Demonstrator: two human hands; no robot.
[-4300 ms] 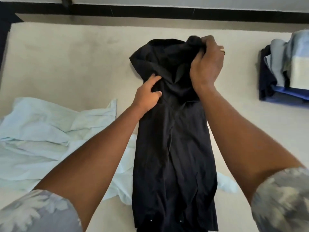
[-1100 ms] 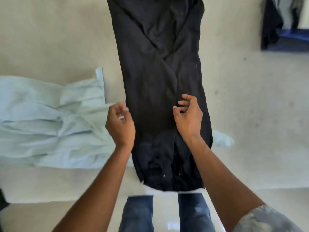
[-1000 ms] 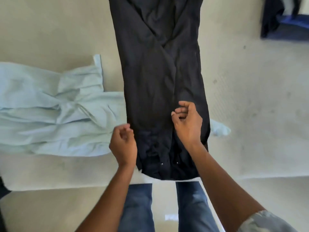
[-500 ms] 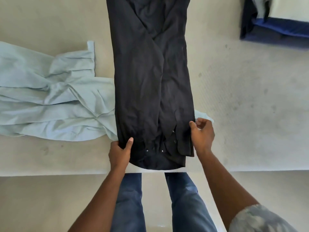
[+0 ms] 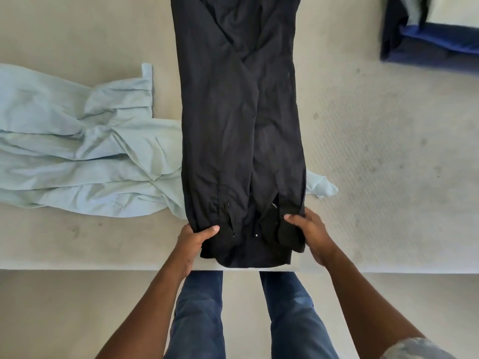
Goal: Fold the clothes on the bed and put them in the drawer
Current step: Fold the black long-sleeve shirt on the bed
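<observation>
Here both hands grasp the near end of the black shirt point(image 5: 241, 125), which lies lengthwise on the bed point(image 5: 388, 164), folded narrow, with its hem at the near edge. The left hand point(image 5: 193, 239) pinches the left corner, thumb on top and fingers hidden under the cloth. The right hand point(image 5: 311, 234) pinches the right corner the same way. Both forearms reach forward, palms turned toward each other. A light blue garment point(image 5: 85, 156) lies crumpled at the left, partly under the shirt. A pile of folded clothes point(image 5: 435, 35) sits far right, well apart. The person's jeans point(image 5: 199, 320) show below the bed edge.
</observation>
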